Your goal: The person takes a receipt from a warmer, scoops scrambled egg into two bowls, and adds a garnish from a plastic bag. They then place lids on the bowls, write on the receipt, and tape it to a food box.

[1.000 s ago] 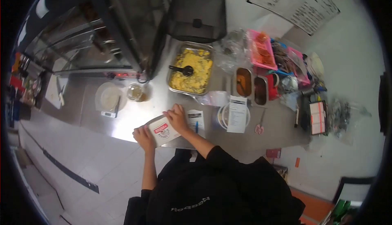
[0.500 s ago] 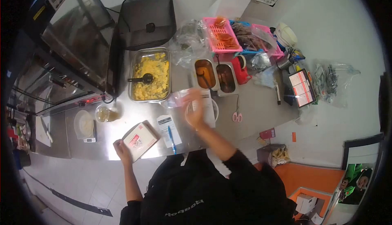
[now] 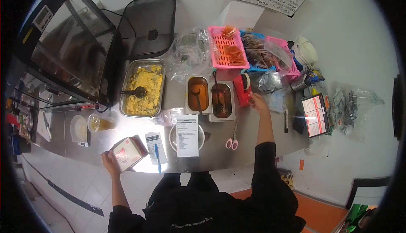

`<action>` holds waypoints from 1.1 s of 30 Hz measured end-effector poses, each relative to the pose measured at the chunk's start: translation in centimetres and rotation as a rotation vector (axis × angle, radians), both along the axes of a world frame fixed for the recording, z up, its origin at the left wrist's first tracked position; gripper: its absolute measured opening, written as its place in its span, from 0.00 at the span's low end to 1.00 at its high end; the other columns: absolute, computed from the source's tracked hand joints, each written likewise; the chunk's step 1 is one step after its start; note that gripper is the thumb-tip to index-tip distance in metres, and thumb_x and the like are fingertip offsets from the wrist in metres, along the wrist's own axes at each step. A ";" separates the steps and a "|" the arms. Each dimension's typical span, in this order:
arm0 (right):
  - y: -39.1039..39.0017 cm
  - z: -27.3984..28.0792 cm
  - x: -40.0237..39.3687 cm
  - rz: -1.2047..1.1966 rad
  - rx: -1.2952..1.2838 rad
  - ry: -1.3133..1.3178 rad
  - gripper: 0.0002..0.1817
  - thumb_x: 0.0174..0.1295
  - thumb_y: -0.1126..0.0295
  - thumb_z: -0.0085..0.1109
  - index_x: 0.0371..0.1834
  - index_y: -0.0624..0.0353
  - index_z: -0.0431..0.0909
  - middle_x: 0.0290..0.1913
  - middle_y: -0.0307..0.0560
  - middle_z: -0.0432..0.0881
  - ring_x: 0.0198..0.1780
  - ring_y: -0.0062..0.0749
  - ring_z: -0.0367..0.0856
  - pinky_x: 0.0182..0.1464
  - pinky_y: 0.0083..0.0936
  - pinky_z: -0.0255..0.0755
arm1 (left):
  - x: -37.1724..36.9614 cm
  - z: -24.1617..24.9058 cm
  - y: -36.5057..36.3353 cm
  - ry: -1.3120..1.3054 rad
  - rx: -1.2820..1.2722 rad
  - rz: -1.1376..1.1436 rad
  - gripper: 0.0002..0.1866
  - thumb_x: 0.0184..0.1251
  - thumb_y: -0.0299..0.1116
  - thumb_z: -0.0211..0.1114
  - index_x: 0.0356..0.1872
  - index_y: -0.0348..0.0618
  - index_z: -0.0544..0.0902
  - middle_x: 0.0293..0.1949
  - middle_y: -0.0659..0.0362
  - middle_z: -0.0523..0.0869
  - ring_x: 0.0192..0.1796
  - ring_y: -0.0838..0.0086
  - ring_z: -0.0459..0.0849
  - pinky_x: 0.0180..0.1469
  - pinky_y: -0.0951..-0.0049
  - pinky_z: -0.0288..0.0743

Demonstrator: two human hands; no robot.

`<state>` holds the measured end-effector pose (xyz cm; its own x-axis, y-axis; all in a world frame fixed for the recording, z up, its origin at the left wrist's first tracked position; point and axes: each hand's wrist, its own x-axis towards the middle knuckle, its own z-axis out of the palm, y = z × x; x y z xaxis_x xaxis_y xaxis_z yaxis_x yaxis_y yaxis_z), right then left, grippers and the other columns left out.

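My left hand (image 3: pixel 108 160) grips the near corner of a white takeaway box (image 3: pixel 127 152) with a red label, resting at the front edge of the steel counter (image 3: pixel 253 135). My right hand (image 3: pixel 257 101) reaches far to the right and touches the red tape dispenser (image 3: pixel 242 88) beside two sauce pans (image 3: pixel 209 95). A paper slip with a blue pen (image 3: pixel 156 152) lies just right of the box. A long receipt (image 3: pixel 187 135) covers a round bowl (image 3: pixel 173 136).
A steel tray of yellow scrambled egg (image 3: pixel 143 87) with a black scoop sits left of the sauces. Pink baskets (image 3: pixel 227 47) and plastic bags crowd the back. Scissors (image 3: pixel 232 141) lie near the front. A tablet (image 3: pixel 315 113) and a glass warmer cabinet (image 3: pixel 63 42) flank the counter.
My right hand left the box, swung right past the receipt bowl and now rests at the red dispenser. The left hand kept hold of the box. My head turned right.
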<state>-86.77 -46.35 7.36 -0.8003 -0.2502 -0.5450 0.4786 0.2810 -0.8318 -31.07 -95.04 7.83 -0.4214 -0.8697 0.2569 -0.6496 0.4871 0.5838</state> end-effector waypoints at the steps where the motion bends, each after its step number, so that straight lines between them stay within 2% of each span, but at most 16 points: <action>1: 0.5 -0.2 0.9 -0.068 -0.163 0.045 0.14 0.61 0.55 0.59 0.40 0.53 0.77 0.30 0.35 0.77 0.27 0.21 0.73 0.31 0.22 0.72 | 0.1 -0.3 -0.1 -0.012 -0.032 0.001 0.12 0.66 0.35 0.59 0.34 0.34 0.74 0.33 0.50 0.75 0.36 0.59 0.75 0.40 0.64 0.68; 3: 1.2 0.0 3.9 -0.196 -0.486 0.143 0.13 0.62 0.57 0.59 0.39 0.54 0.76 0.34 0.36 0.77 0.30 0.22 0.73 0.36 0.24 0.74 | 0.4 -1.3 -0.1 -0.025 -0.092 0.011 0.12 0.65 0.34 0.59 0.33 0.33 0.73 0.32 0.49 0.74 0.36 0.58 0.74 0.40 0.64 0.68; 6: 2.7 -1.0 6.6 -0.153 -0.471 0.161 0.12 0.63 0.60 0.58 0.39 0.56 0.75 0.37 0.38 0.75 0.34 0.23 0.73 0.42 0.26 0.75 | -0.4 -0.3 0.6 -0.019 -0.016 0.030 0.12 0.65 0.35 0.59 0.32 0.33 0.73 0.32 0.49 0.74 0.35 0.57 0.73 0.39 0.64 0.68; 9: 2.4 -0.1 6.4 -0.229 -0.287 -0.023 0.13 0.61 0.59 0.60 0.39 0.56 0.76 0.32 0.36 0.75 0.31 0.22 0.73 0.37 0.26 0.74 | -0.5 -0.4 0.5 0.009 -0.060 0.004 0.12 0.63 0.35 0.61 0.31 0.34 0.73 0.30 0.50 0.74 0.33 0.59 0.73 0.39 0.64 0.68; 12: 3.8 -4.2 4.2 0.022 -0.186 -0.210 0.12 0.59 0.61 0.62 0.42 0.54 0.76 0.27 0.35 0.72 0.25 0.21 0.71 0.27 0.23 0.69 | 0.2 -2.6 0.2 0.180 0.019 0.067 0.14 0.61 0.37 0.63 0.31 0.36 0.73 0.29 0.54 0.75 0.33 0.68 0.73 0.39 0.67 0.68; 14: 0.8 -1.9 6.4 0.069 0.211 -0.161 0.11 0.54 0.68 0.65 0.40 0.59 0.80 0.25 0.34 0.72 0.24 0.17 0.67 0.22 0.18 0.58 | -1.1 -1.2 2.1 0.222 0.059 0.205 0.17 0.61 0.37 0.64 0.47 0.38 0.74 0.33 0.55 0.77 0.37 0.69 0.75 0.41 0.69 0.70; 16: 0.9 -1.2 6.7 0.031 0.345 0.052 0.17 0.56 0.58 0.62 0.41 0.58 0.81 0.26 0.35 0.74 0.23 0.20 0.67 0.23 0.22 0.63 | -1.3 -1.7 3.3 0.138 0.013 0.297 0.21 0.59 0.38 0.66 0.51 0.40 0.74 0.35 0.56 0.77 0.36 0.69 0.75 0.39 0.71 0.71; 17: 0.4 0.8 7.2 0.029 0.449 0.204 0.20 0.57 0.52 0.61 0.42 0.57 0.81 0.26 0.34 0.75 0.20 0.20 0.66 0.23 0.19 0.64 | -1.3 -1.8 3.6 0.124 0.134 0.327 0.21 0.59 0.38 0.67 0.51 0.41 0.75 0.34 0.57 0.76 0.34 0.69 0.75 0.37 0.70 0.70; 20: -4.4 10.4 10.1 -0.068 0.011 0.366 0.16 0.60 0.58 0.59 0.43 0.58 0.80 0.32 0.37 0.80 0.17 0.14 0.66 0.19 0.14 0.64 | -1.8 -2.3 5.1 0.327 0.216 0.154 0.10 0.57 0.34 0.68 0.36 0.41 0.82 0.34 0.59 0.80 0.32 0.72 0.76 0.32 0.73 0.70; 22: -10.6 17.3 14.5 0.107 -0.154 0.381 0.14 0.61 0.61 0.59 0.43 0.59 0.80 0.31 0.39 0.80 0.15 0.13 0.64 0.18 0.15 0.64 | -3.1 0.3 6.5 0.311 0.301 0.163 0.08 0.56 0.34 0.69 0.33 0.41 0.84 0.31 0.58 0.81 0.30 0.75 0.76 0.32 0.75 0.70; 24: -17.7 18.4 19.4 0.422 -0.216 0.308 0.15 0.60 0.61 0.60 0.45 0.58 0.80 0.34 0.41 0.82 0.19 0.15 0.71 0.17 0.14 0.63 | -2.9 0.0 6.7 0.303 0.276 0.086 0.08 0.56 0.33 0.69 0.32 0.39 0.84 0.28 0.58 0.81 0.29 0.75 0.76 0.32 0.75 0.70; 25: -22.3 16.4 22.0 0.629 -0.207 0.524 0.17 0.58 0.64 0.62 0.49 0.56 0.79 0.38 0.43 0.83 0.26 0.18 0.78 0.17 0.15 0.64 | -3.0 -0.6 6.8 0.333 0.307 0.088 0.08 0.56 0.33 0.69 0.31 0.39 0.84 0.28 0.58 0.81 0.28 0.75 0.76 0.32 0.75 0.70; 26: -27.6 21.0 26.8 0.709 -0.042 0.186 0.20 0.56 0.68 0.63 0.53 0.55 0.78 0.40 0.45 0.83 0.34 0.20 0.81 0.20 0.14 0.66 | -3.0 -1.1 6.7 0.365 0.335 0.089 0.08 0.56 0.33 0.69 0.31 0.38 0.84 0.27 0.57 0.81 0.27 0.75 0.76 0.32 0.75 0.71; 28: -34.9 14.1 32.2 0.907 -0.291 0.167 0.19 0.55 0.69 0.64 0.52 0.57 0.76 0.34 0.44 0.84 0.33 0.22 0.82 0.20 0.18 0.68 | -2.7 -1.1 6.0 0.386 0.358 0.033 0.09 0.56 0.32 0.69 0.31 0.37 0.83 0.27 0.57 0.80 0.26 0.74 0.76 0.32 0.74 0.71; 31: -43.1 8.2 37.6 1.060 0.035 0.140 0.18 0.49 0.71 0.65 0.43 0.62 0.72 0.39 0.55 0.83 0.37 0.37 0.84 0.34 0.30 0.78 | -2.4 -1.0 5.4 0.390 0.438 -0.001 0.08 0.56 0.31 0.68 0.30 0.36 0.82 0.26 0.57 0.79 0.26 0.74 0.76 0.32 0.74 0.71; 33: -45.3 3.1 39.3 1.123 0.392 0.505 0.21 0.47 0.69 0.66 0.44 0.61 0.72 0.42 0.59 0.81 0.41 0.43 0.83 0.39 0.34 0.78 | -2.1 -1.8 5.0 0.378 0.473 -0.007 0.08 0.56 0.31 0.68 0.28 0.36 0.82 0.26 0.57 0.79 0.26 0.75 0.75 0.32 0.75 0.70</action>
